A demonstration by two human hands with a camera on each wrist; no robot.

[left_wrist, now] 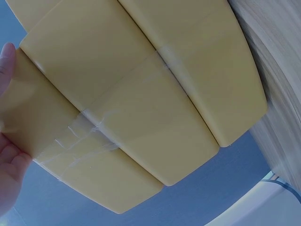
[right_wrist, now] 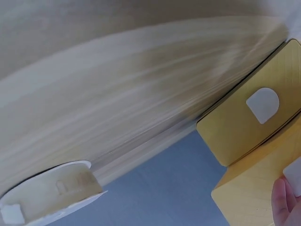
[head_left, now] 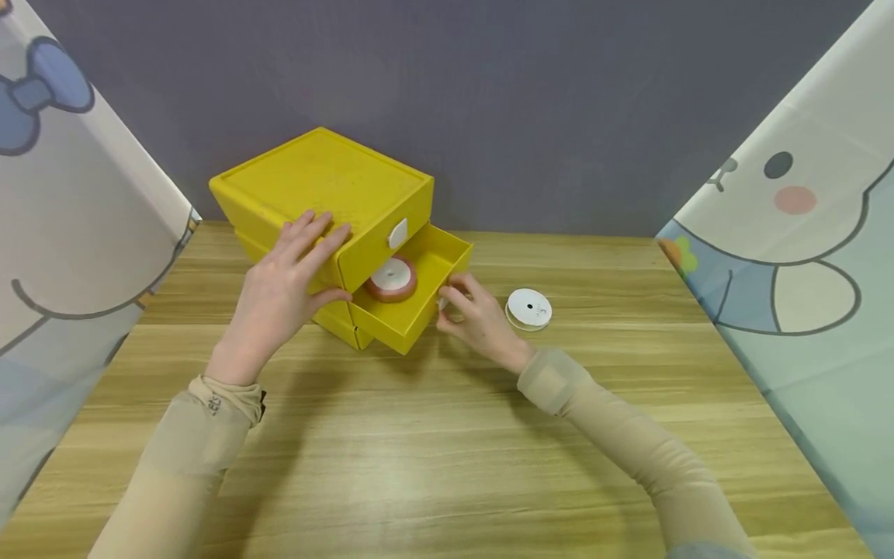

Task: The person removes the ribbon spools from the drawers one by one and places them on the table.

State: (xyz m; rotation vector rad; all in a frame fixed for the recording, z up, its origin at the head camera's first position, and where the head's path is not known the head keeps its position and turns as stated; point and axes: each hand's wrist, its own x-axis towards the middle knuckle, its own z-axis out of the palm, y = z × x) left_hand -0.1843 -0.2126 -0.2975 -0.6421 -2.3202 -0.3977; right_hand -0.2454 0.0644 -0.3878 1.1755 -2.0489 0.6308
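A yellow cabinet of stacked drawers (head_left: pixel 321 178) stands at the back left, turned at an angle. My left hand (head_left: pixel 282 279) rests over its near upper corner, fingers spread on the top and thumb by the front edge. The middle drawer (head_left: pixel 398 330) is pulled out, and a spool of pinkish-red ribbon (head_left: pixel 393 279) lies in it. With thumb and fingers, my right hand (head_left: pixel 478 314) pinches that drawer's white pull tab (right_wrist: pixel 294 176). To the right of this hand, a white ribbon spool (head_left: pixel 528 308) lies on the table.
The wooden table (head_left: pixel 419 466) meets a dark grey wall panel (head_left: pixel 545 116) behind the cabinet. Cartoon-printed cloths (head_left: pixel 789 295) hang at both sides. White tabs mark the top drawer (head_left: pixel 398 233) and bottom drawer (right_wrist: pixel 263 106). Clear tape (left_wrist: pixel 89 125) crosses the cabinet's side.
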